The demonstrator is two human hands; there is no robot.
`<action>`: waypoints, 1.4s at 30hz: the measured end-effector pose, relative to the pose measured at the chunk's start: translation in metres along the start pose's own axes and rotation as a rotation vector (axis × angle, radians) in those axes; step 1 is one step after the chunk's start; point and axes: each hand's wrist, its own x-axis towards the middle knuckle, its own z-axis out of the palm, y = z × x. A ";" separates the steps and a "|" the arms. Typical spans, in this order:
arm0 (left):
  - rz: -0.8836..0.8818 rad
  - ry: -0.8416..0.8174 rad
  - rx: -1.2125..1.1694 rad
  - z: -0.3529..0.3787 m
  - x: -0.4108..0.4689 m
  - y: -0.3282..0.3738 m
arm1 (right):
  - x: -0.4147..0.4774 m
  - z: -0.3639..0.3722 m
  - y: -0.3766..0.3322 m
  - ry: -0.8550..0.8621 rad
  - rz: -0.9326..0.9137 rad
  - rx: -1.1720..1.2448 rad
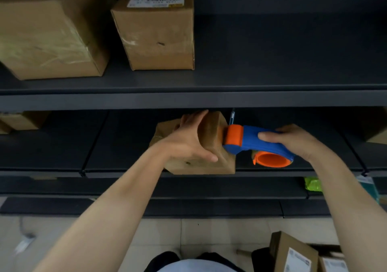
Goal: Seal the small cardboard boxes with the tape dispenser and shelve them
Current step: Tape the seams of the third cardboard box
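Note:
A small brown cardboard box (211, 133) sits at the front edge of the middle shelf (125, 173). My left hand (188, 139) grips it across the top, thumb on the near face. My right hand (293, 139) holds the blue and orange tape dispenser (257, 144) by its handle. The dispenser's orange roller end presses against the right side of the box. Its orange tape core faces down toward me.
On the upper shelf (272, 95) stand a large box (50, 35) at left and a labelled box (159, 28) beside it, with bare shelf to their right. Another box (21, 121) is at the middle shelf's far left. Labelled boxes (293, 253) lie on the floor at lower right.

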 end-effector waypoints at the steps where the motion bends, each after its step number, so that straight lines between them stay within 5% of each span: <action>1: 0.009 -0.004 -0.106 -0.007 -0.004 -0.005 | -0.009 -0.002 -0.008 0.037 -0.033 0.036; 10: 0.055 -0.270 -0.806 -0.042 -0.032 -0.063 | -0.034 0.037 -0.082 0.113 -0.080 0.089; 13: -0.039 -0.171 -0.976 -0.054 -0.040 -0.065 | -0.039 0.055 -0.103 0.095 -0.088 0.043; 18: -0.426 0.279 -0.561 -0.049 -0.023 -0.063 | -0.042 0.082 -0.132 0.076 -0.029 -0.103; 22: -0.417 0.462 -0.491 -0.045 -0.017 -0.070 | -0.039 0.095 -0.144 0.073 -0.039 -0.099; 28: -0.371 0.510 -0.376 -0.054 -0.010 -0.072 | -0.039 0.084 -0.125 0.105 -0.046 -0.059; 33: -0.405 0.493 -0.366 -0.055 -0.006 -0.068 | -0.068 0.030 -0.066 0.072 0.127 -0.069; 42: -0.445 0.539 -0.353 -0.051 -0.003 -0.070 | -0.025 0.080 -0.055 0.051 0.139 -0.012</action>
